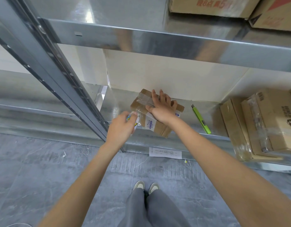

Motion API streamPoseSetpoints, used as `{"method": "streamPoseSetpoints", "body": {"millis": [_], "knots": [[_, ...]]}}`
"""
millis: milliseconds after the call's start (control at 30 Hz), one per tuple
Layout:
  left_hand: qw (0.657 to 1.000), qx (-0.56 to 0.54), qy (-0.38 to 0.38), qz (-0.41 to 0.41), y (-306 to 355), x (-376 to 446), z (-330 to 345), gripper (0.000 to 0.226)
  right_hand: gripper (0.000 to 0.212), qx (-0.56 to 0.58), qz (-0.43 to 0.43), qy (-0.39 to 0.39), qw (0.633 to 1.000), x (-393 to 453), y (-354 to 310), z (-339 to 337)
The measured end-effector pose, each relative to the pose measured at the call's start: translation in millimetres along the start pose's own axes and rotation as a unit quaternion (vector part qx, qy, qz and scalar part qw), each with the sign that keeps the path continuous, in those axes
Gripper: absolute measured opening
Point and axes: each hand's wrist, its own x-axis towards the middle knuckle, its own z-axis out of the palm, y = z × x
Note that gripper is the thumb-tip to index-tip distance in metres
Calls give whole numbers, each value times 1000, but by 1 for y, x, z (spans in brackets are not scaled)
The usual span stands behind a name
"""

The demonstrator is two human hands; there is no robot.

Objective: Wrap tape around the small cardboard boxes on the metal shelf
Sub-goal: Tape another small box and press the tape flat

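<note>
A small cardboard box [141, 104] with a white label and clear tape across its top lies on the lower metal shelf [179, 140]. My right hand [161, 107] presses flat on the box top with straight fingers. My left hand [121, 128] grips a roll of clear tape [135, 119] at the box's left front corner. A strip of tape runs from the roll onto the box.
A green utility knife [201, 119] lies on the shelf right of the box. Taped cardboard boxes [265, 125] are stacked at the right end. A grey upright post [59, 76] stands close to my left hand. More boxes [211, 5] sit on the upper shelf. A paper slip [165, 152] hangs from the shelf edge.
</note>
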Motion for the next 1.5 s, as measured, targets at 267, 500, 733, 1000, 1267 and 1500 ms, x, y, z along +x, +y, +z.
{"method": "streamPoseSetpoints", "body": {"millis": [267, 500, 733, 1000, 1267, 1500], "knots": [[1000, -10, -21, -5, -16, -3, 17, 22, 64, 37, 13, 31, 999, 2, 0, 5], [997, -59, -41, 21, -34, -3, 32, 32, 88, -51, -12, 93, 994, -9, -4, 16], [992, -99, -54, 50, -47, 3, 38, 47, 65, -151, -181, 93, 967, -18, -2, 16], [991, -115, -49, 40, -48, 5, 41, 46, 55, -195, -322, 66, 924, -21, 15, 17], [989, -121, -79, -34, -49, 4, 48, 40, 57, -225, -335, 50, 914, -14, 21, 14], [965, -237, -97, -54, -36, 6, 45, 14, 61, -273, -345, 57, 896, -2, 32, 2]]}}
